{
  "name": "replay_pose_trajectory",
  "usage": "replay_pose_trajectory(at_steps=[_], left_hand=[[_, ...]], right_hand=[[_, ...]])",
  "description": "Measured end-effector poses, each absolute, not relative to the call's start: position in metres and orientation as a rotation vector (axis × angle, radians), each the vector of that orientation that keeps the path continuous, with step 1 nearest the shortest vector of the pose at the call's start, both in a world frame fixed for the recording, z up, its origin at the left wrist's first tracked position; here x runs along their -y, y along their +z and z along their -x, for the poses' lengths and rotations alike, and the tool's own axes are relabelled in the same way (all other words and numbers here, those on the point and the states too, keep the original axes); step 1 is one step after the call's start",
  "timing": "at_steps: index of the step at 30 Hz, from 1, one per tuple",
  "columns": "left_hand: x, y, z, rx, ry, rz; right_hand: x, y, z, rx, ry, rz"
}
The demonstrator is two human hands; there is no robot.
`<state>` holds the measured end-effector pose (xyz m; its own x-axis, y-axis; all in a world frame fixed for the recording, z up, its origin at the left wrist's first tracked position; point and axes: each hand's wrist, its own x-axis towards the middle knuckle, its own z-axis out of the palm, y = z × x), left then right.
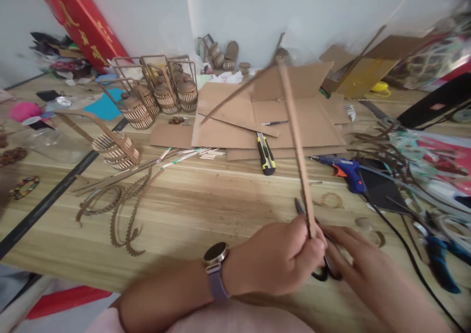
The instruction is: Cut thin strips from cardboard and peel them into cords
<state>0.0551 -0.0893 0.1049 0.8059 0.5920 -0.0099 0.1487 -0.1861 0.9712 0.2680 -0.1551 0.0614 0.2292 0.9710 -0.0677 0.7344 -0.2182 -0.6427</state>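
A long flat brown strip (pixel 296 137) rises from my left hand (pixel 279 259), which is closed round its lower end and wears a watch at the wrist. Up at its top the strip bends sharply down to the left over the cardboard. My right hand (pixel 356 259) is beside the left one, its fingers over dark-handled scissors (pixel 300 208) that lie low on the table; whether it grips them is hard to tell. Left of the hands, several notched curved strips (pixel 134 210) rest on the wood.
A yellow-black cutter (pixel 265 154) lies by cardboard sheets (pixel 228 107). A blue glue gun (pixel 348 172) with a black cable and blue-handled pliers (pixel 441 264) are on the right. Small lidded baskets (pixel 167 95) and one handled basket (pixel 117 149) stand left.
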Motion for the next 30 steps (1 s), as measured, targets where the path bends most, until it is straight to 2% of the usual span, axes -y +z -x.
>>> replay_pose_trajectory(at_steps=[5, 10, 15, 19, 23, 26, 30], left_hand=[[0.096, 0.115, -0.045, -0.503, 0.165, -1.706], [0.097, 0.099, -0.033, -0.511, 0.023, -1.518], [0.099, 0.079, -0.018, -0.651, 0.123, -1.307], [0.094, 0.066, -0.017, -0.716, 0.258, -1.11], [0.08, 0.053, -0.019, -0.862, 0.43, -0.879], [0.07, 0.044, -0.019, -0.966, 0.5, -0.729], [0.066, 0.039, -0.019, -0.953, 0.531, -0.67]], right_hand=[[0.106, 0.124, -0.264, 1.1, 1.235, 1.489], [0.046, 0.188, -0.272, 0.709, 0.994, 1.337], [-0.005, 0.214, -0.267, 0.948, 0.897, 1.291], [-0.054, 0.21, -0.259, 1.414, 0.671, 1.41], [-0.083, 0.179, -0.252, 1.517, 0.524, 1.68], [-0.057, 0.143, -0.238, 1.669, 0.466, 1.745], [0.024, 0.095, -0.21, 1.963, 0.643, 1.576]])
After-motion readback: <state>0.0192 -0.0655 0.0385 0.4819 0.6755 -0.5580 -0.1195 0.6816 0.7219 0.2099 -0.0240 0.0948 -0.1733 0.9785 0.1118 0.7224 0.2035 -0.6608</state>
